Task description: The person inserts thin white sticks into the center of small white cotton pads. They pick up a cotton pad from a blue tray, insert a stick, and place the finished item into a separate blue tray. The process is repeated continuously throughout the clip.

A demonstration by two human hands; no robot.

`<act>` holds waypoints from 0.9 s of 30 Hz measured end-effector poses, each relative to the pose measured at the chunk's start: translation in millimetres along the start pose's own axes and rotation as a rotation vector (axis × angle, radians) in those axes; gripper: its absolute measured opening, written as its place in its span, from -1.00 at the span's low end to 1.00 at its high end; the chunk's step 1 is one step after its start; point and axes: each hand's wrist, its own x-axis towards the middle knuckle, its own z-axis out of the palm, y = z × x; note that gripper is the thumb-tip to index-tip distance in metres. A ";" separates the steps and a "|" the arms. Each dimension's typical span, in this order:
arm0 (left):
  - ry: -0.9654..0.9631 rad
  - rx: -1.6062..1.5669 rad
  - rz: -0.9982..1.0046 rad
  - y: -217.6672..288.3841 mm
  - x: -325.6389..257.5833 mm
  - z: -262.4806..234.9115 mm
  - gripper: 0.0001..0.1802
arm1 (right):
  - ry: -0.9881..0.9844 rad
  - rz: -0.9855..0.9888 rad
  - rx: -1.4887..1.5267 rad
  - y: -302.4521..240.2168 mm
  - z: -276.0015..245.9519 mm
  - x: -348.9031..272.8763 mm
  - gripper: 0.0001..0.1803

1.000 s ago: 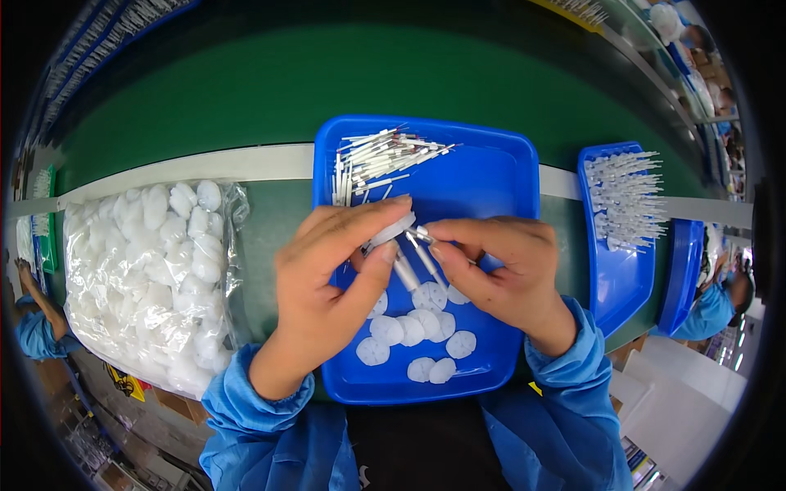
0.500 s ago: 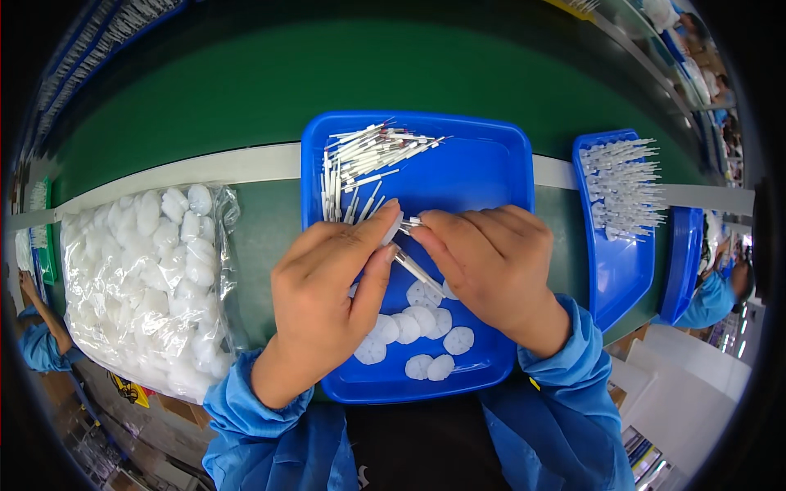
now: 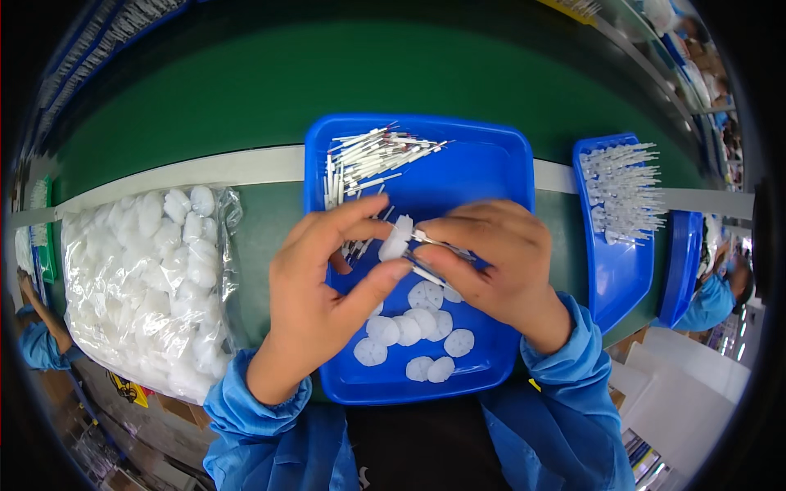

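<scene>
In the head view, I see the right hand [image 3: 508, 262] pinching slim white rods [image 3: 421, 236] over a deep blue rectangular plastic tray [image 3: 475, 176]. The left hand [image 3: 321, 274] curves, fingers parted, around a thin round white disc [image 3: 396, 239] at the rods' ends; whether it grips, I can't tell.

Item: our left forearm [image 3: 258, 421] and right forearm [image 3: 569, 376], both blue-sleeved, angled forward and inward. Item: our two wrists [image 3: 274, 368], bare beyond the cuffs. Item: our left hand [image 3: 323, 266], index finger extended, thumb reaching out below it, a gap between their tips. Item: our right hand [image 3: 499, 258], fingers bent, thumb and forefinger in a close pinch (upper knuckles somewhat blurred). Both hands face each other, fingertips near.
</scene>
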 end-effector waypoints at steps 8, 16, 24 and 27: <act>0.034 0.305 0.351 0.3 -0.8 -1.4 -0.37 | -0.105 0.347 0.499 -7.5 -0.5 1.3 -0.62; 0.048 0.323 0.448 1.3 -0.7 3.4 -0.32 | -0.093 0.437 0.698 -5.5 0.9 -7.9 -0.68; -0.004 0.306 0.545 -2.6 6.9 5.8 -0.35 | -0.121 0.575 0.791 -8.6 -4.7 -3.1 -0.74; -0.004 0.305 0.539 -2.6 5.0 5.3 -0.34 | -0.129 0.539 0.772 -8.9 -5.3 -4.3 -0.72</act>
